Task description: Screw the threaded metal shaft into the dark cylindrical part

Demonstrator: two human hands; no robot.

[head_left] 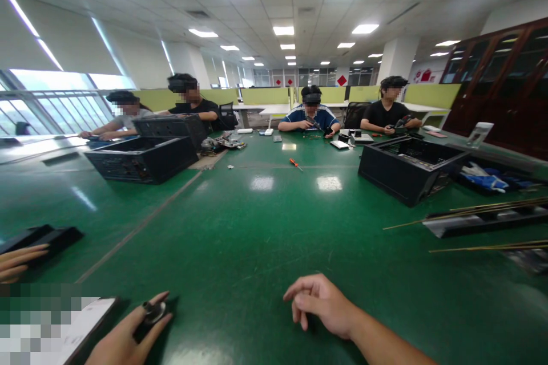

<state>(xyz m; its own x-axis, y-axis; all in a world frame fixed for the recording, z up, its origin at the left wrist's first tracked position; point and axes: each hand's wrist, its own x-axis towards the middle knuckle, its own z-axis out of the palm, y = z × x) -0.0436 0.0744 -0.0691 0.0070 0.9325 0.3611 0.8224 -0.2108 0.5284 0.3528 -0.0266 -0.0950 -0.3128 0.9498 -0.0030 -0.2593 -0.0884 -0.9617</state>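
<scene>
My left hand [126, 333] is low at the left of the green table. Its thumb and fingers close round a small dark round piece with a shiny metallic rim [154, 312]; its exact kind I cannot make out. Just left of this hand lies a flat white sheet on a dark-edged board [88, 322], partly blurred out. My right hand [321, 305] hovers over or rests on the table near the bottom middle. Its fingers are loosely bent and apart, with nothing seen in them.
Another person's hand [21, 262] is at the left edge beside black parts [47, 239]. Open black computer cases [143, 159] [411, 168] flank an orange screwdriver [294, 163]. Thin rods and a metal channel [475, 222] lie right. Several people sit across the table [240, 222].
</scene>
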